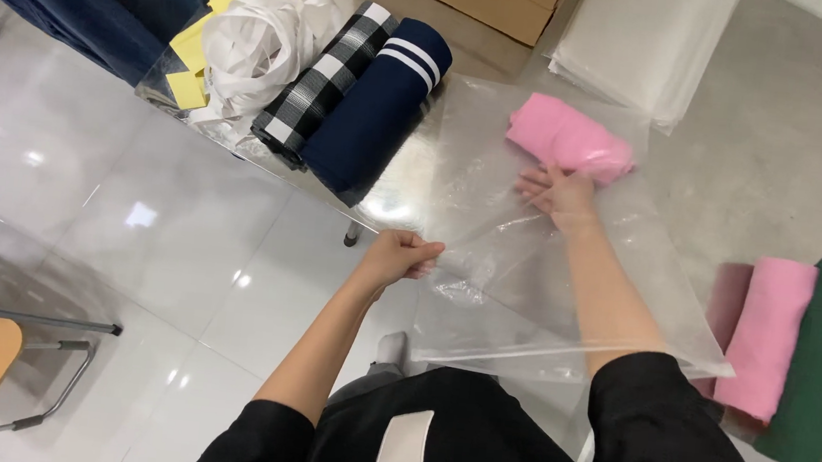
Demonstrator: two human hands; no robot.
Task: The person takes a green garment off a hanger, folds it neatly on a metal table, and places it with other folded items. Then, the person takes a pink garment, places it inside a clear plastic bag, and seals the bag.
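The clear plastic bag lies flat across the glass table, its near edge hanging toward the person. The left hand has its fingers pinched closed on the bag's left edge, lifting it slightly off the tabletop. The right hand reaches in under the plastic with fingers spread, pressing against the rolled pink cloth, which sits at the bag's far end. Just left of the bag lie a navy roll with white stripes and a black-and-white checked roll, near its left edge but apart from it. Beyond them sits a heap of white strips on yellow paper. To the right, well apart, pink and green rolls lie side by side. A stack of clear bags rests beyond the bag's far edge.
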